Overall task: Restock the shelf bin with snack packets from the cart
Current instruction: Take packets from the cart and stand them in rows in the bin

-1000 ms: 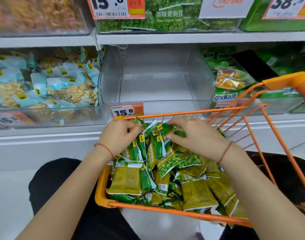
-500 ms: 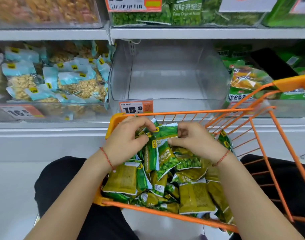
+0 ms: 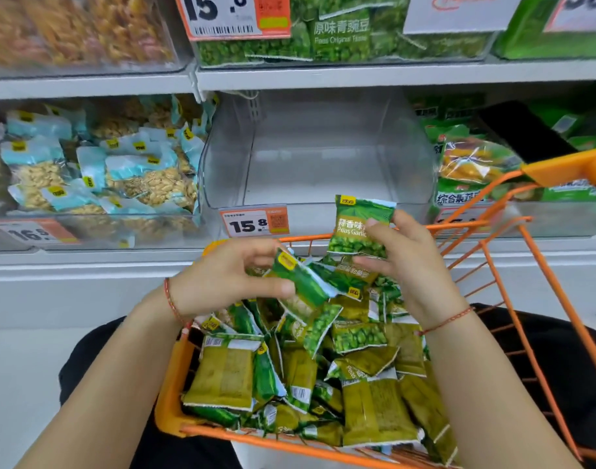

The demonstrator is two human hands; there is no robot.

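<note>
R fingers [image 3: 374, 231] pinch "Peas Garlic" packet [image 3: 357, 228]; L hand [image 3: 222, 282] grips green packet [image 3: 303, 286]. Bin tag [image 3: 254, 223] "15.8".

Bright even light; blurred, warped frame edges.

Two hands [image 3: 229, 282], one orange cart [image 3: 557, 170], three price tags [image 3: 254, 220].

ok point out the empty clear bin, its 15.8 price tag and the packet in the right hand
clear shelf bin [image 3: 318, 170], head view, on its bare floor
15.8 price tag [image 3: 252, 224], head view, on the printed digits
garlic peas packet [image 3: 356, 221], head view, on its front face above the fingers
</note>
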